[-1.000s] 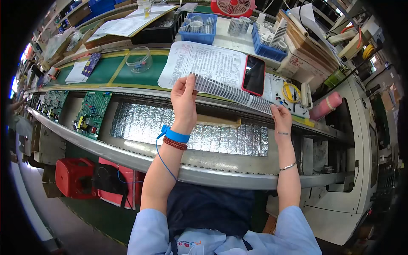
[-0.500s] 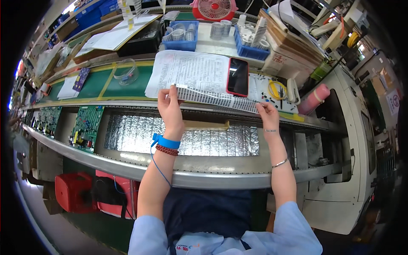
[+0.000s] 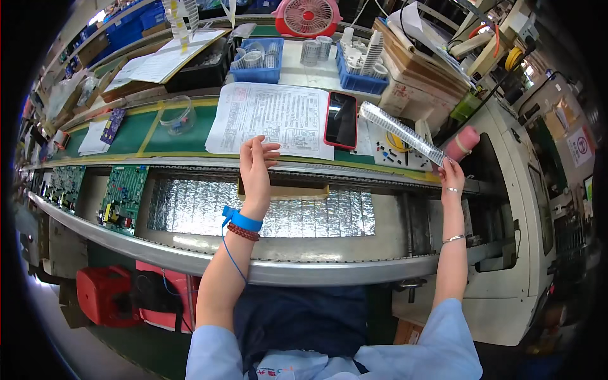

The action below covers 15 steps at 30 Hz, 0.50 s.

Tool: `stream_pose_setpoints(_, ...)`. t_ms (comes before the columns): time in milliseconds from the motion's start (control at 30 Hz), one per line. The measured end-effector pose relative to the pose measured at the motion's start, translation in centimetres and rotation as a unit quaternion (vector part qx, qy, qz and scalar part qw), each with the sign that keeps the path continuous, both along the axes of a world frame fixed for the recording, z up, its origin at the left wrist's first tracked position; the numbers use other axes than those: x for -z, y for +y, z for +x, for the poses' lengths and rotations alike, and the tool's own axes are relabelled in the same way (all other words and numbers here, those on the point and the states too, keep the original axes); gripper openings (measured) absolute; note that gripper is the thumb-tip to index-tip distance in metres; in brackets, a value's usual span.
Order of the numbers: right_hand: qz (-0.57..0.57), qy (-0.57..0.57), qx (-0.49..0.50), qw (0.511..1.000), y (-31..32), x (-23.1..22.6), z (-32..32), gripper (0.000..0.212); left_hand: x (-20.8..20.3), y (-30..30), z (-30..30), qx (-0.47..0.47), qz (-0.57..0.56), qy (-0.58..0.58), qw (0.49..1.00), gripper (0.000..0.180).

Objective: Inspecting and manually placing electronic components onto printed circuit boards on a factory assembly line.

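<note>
A long white strip with closely spaced cross lines (image 3: 405, 133), perhaps labels on a backing, slants up and leftward at the right side of the bench. My right hand (image 3: 450, 176) pinches its lower end between thumb and fingers. The strip's far end passes above a white board with a yellow coil (image 3: 397, 142) and small dark parts. My left hand (image 3: 255, 177), a blue wrist strap (image 3: 246, 220) at its wrist, holds nothing; its fingers are apart near the lower edge of the printed sheets (image 3: 269, 120). Right of the sheets lies a red-edged phone (image 3: 341, 120).
Green circuit boards (image 3: 125, 197) sit on the conveyor rails at left. Silver foil sheeting (image 3: 285, 212) and a brown cardboard piece (image 3: 285, 192) lie between the rails. Behind are blue baskets (image 3: 258, 75) of white rolls and a red fan (image 3: 308, 16). A pale machine (image 3: 506, 278) stands at right.
My left hand has let go of the strip. My right hand has carried it to the right, and the strip now slants instead of stretching between both hands.
</note>
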State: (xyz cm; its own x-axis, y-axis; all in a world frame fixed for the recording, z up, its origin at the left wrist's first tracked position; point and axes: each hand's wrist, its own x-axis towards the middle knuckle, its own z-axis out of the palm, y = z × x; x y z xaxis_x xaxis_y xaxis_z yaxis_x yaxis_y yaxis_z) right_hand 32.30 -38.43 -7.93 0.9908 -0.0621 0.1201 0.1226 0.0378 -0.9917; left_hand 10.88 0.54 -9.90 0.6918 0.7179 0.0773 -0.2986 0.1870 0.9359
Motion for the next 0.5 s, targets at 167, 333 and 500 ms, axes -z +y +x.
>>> stream_pose_setpoints(167, -0.027, 0.029, 0.024, 0.999, -0.7, 1.4, 1.4, 0.024, 0.2, 0.2, 0.1, -0.011, -0.018, -0.003, 1.000, 0.033)
stream_pose_setpoints(333, -0.022, 0.066, -0.011, 0.997, 0.8, 1.5, 2.2, 0.024, 0.6, 0.5, 0.3, -0.020, -0.028, -0.017, 0.999, 0.032)
stream_pose_setpoints(500, -0.087, 0.072, -0.027, 0.993, 1.6, 0.6, 2.9, 0.026, 0.5, 0.4, 0.3, -0.022, -0.033, -0.013, 0.999, 0.032)
